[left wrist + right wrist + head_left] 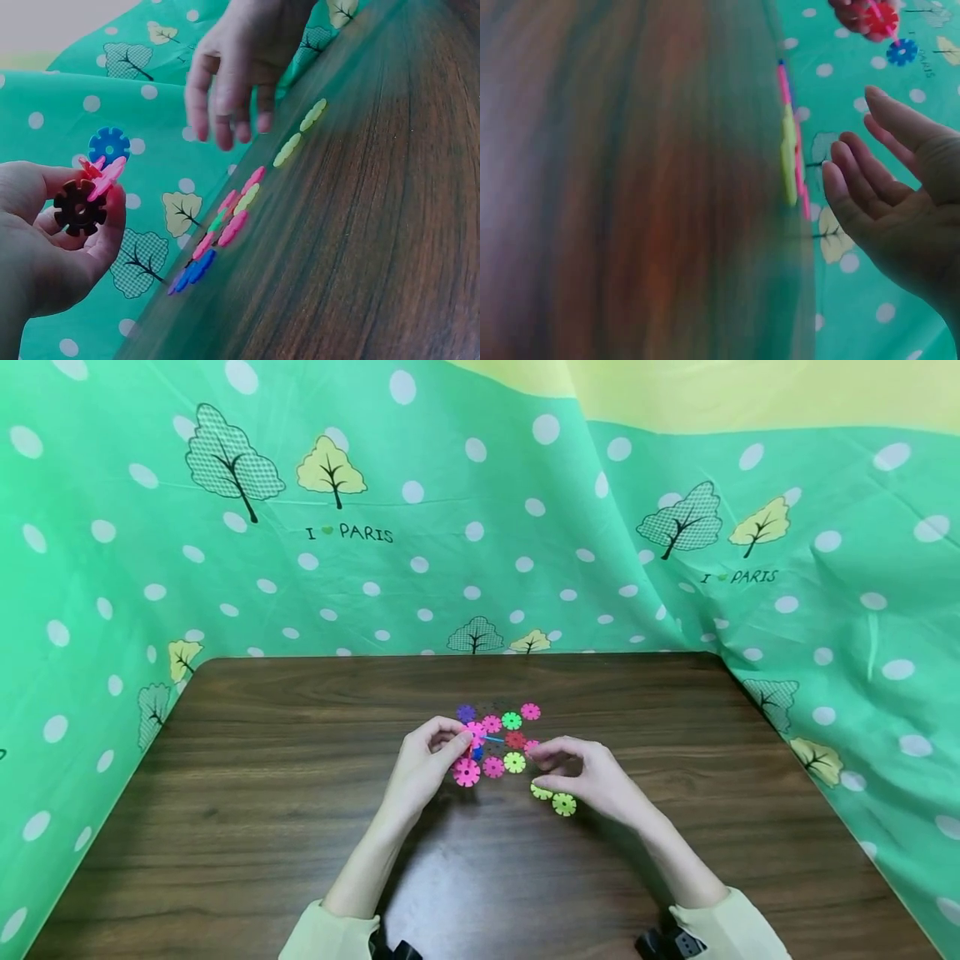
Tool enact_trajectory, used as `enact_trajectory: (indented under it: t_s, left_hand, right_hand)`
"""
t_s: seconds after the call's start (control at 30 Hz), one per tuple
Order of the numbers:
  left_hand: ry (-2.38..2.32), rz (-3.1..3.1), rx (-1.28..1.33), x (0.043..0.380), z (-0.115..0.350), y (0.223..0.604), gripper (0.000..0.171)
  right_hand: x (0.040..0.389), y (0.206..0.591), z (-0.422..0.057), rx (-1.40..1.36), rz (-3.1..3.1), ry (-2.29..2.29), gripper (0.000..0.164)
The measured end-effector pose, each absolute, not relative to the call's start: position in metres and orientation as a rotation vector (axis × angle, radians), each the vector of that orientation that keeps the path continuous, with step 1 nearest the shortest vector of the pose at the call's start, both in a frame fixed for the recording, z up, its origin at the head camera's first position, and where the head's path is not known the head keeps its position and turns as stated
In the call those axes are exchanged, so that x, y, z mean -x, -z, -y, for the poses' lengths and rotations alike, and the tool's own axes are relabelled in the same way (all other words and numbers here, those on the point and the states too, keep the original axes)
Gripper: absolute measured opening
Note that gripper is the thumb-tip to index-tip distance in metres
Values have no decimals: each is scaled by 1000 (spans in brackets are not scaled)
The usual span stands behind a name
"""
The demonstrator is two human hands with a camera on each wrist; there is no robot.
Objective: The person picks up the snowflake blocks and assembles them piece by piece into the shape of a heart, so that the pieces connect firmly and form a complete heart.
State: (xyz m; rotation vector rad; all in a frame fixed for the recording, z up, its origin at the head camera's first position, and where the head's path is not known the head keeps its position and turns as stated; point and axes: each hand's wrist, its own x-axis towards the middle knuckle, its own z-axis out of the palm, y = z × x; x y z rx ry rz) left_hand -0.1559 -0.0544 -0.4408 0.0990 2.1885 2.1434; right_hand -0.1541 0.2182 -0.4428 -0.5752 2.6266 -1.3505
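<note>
My left hand pinches a small cluster of joined notched plastic discs between thumb and fingers. In the left wrist view the cluster shows a pink disc, a blue disc and a dark brown disc; a red disc shows in it from the right wrist. The right hand hovers over the right side of the loose discs, fingers loosely bent and holding nothing. Just below its fingers lie two yellow-green discs. The left fingers cover part of the cluster.
Several loose discs lie flat on the brown wooden table between the hands, among them a green disc, a purple disc and a pink disc. A green dotted cloth hangs behind the table and along its sides.
</note>
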Motion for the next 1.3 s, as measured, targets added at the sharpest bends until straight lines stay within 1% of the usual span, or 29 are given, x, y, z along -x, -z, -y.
enact_trajectory:
  t_s: [0.2,0.5,0.73,1.07,1.3]
  left_hand:
    - [-2136,-2183,-102,155,55,439,12]
    - [-2149,-2172,-75,156,56,438,15]
    - [-2153,-2120,-47,158,58,440,17]
    - [-2166,-2068,-45,159,60,442,17]
    - [-2165,-2064,-53,159,61,442,17]
  right_hand:
    - [151,448,-233,672,-2640,1167,41]
    - [148,448,-252,722,-2659,996,43]
    - [146,449,-255,777,-2695,887,34]
    - [148,447,-251,744,-2723,821,22]
    - [152,445,-249,734,-2704,861,25]
